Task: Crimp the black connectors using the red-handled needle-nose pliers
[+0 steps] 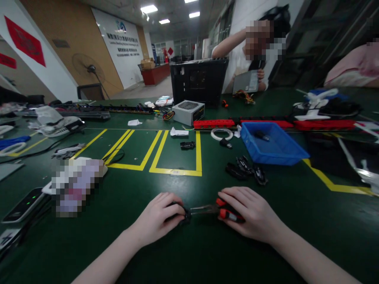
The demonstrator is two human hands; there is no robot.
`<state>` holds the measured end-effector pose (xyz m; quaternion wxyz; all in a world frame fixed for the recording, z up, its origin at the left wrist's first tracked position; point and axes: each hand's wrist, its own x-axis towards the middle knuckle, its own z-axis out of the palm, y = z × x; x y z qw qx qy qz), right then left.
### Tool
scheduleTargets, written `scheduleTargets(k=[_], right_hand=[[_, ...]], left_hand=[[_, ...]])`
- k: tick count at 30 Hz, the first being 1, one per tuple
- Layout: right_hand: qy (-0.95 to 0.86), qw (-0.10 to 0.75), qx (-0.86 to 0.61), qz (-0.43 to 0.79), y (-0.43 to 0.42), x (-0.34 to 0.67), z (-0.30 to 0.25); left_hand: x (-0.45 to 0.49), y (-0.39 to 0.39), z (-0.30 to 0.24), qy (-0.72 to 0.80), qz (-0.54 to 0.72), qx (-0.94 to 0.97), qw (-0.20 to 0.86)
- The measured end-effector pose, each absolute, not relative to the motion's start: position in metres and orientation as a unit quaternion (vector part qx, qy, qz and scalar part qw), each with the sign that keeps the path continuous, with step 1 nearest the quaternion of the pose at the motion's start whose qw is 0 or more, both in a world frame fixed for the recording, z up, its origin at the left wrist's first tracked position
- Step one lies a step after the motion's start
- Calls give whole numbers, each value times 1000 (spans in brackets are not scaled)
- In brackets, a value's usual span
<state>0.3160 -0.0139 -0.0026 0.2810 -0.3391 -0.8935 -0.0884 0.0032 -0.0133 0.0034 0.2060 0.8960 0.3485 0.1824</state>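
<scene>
My right hand (251, 213) is closed over the red and black handles of a pair of pliers (211, 210), which lie low over the green table. The pliers' jaws point left and meet a small black part (184, 214). My left hand (158, 219) is curled around that black part, pressing it against the table. Most of the part is hidden under my fingers.
Several small black parts (245, 169) lie just beyond my right hand, before a blue bin (274, 146). A grey power supply (188, 111) and a black computer case (199, 81) stand further back. A person sits across the table. A phone-like device (25, 204) lies at left.
</scene>
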Motion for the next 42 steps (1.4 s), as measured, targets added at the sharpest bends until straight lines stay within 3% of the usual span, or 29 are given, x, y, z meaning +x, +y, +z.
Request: scheduleTargets(k=[6,21,32,42], right_hand=[[-901,264,-334,-83,-16,316,-3],[-884,265,-385,-21,-16,316,-9],[-893,217,-351,-183,-19,311,-8],[-857,156,-463,-161,-19,296,-4]], left_hand=[[4,-17,9,378,172,878,237],[5,-13,-5,340,152,917,141],[5,-9,-7,347,182,904,170],[-3,-9,-8,335,229,895,182]])
